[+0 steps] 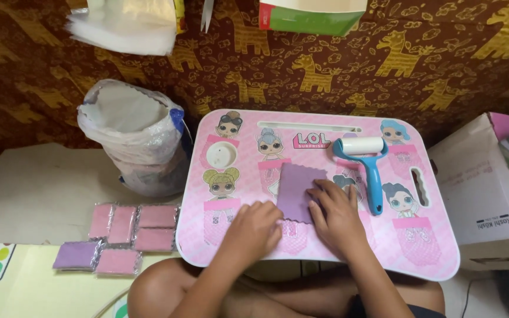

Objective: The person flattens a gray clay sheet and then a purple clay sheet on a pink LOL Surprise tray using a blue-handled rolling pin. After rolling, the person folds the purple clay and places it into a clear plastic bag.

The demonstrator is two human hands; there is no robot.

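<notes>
A small purple cloth square (294,189) with zigzag edges lies on a pink lap table (431,247) printed with doll figures. My right hand (336,213) rests flat on the cloth's right edge, fingers spread. My left hand (255,228) lies palm down on the table just left of the cloth, near its lower left corner. Neither hand grips anything. A blue lint roller (365,165) with a white roll lies on the table to the right of my right hand.
Several wrapped pink and purple cloth squares (126,237) lie on the floor at left. A plastic bag (135,136) of white material stands behind them. A cardboard box (484,194) sits at right. A brown patterned fabric (384,70) covers the back.
</notes>
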